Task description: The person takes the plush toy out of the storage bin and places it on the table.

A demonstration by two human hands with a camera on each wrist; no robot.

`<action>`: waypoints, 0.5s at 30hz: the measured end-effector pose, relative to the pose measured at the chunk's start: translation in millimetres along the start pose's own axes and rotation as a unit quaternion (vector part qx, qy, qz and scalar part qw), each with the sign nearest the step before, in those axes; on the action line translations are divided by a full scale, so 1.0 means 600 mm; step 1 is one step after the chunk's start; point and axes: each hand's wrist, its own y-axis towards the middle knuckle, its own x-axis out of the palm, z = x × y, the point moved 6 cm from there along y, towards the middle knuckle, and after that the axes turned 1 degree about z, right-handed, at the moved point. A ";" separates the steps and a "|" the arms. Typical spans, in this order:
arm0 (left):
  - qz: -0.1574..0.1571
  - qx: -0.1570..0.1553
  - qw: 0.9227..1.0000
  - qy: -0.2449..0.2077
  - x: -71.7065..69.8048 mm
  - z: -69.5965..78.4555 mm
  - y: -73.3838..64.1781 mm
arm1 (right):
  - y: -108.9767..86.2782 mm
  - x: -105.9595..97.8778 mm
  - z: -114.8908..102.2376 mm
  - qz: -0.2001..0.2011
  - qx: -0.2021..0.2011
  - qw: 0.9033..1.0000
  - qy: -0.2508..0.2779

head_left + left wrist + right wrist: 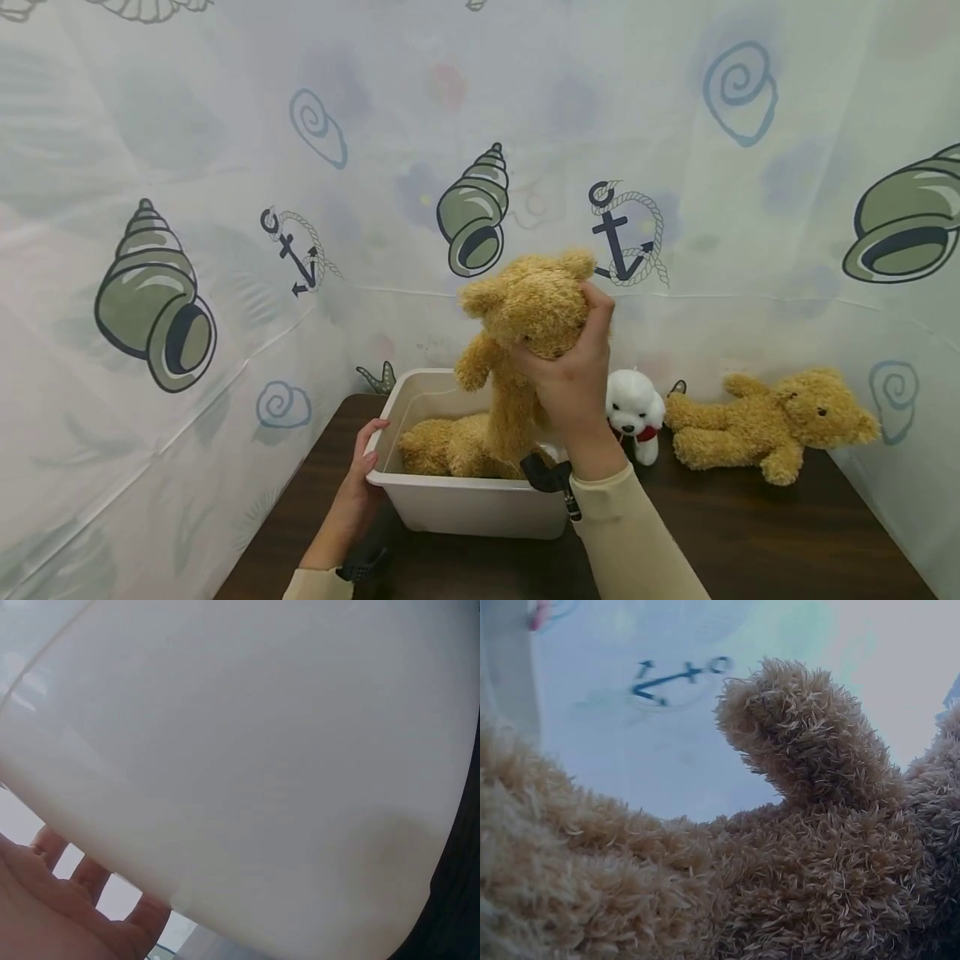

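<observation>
"Bear (506, 375) is hanging from your right hand (573, 375) in the head view; your thumb and fingers are gripping its head."

"And your left hand (358, 483) is gripping the left rim of the white tub (480, 508), probably steadying it."

"Why are you holding the bear by its head?"

"Perhaps because that is leaving its body dangling free over the tub. Its long axis is running nearly vertical, head up, feet pointing down towards the second bear (450, 446), which is lying crosswise inside. Beyond your right arm, a white plush dog (633, 404) and a third bear (750, 425), head pointing right, are resting on the dark table (750, 525)."

"In the left wrist view, your fingers are hooking the tub's edge."

"In the right wrist view, golden fur is filling the bottom, one limb is jutting upward, and your grip is not showing."
</observation>
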 end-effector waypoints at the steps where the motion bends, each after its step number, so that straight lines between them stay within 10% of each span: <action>1: 0.000 0.001 1.000 0.001 0.000 0.000 0.000 | 0.001 -0.011 -0.009 0.009 -0.010 1.000 0.015; 15: 0.006 0.009 1.000 0.007 -0.005 0.001 -0.001 | -0.022 -0.148 -0.119 0.126 -0.157 0.979 0.040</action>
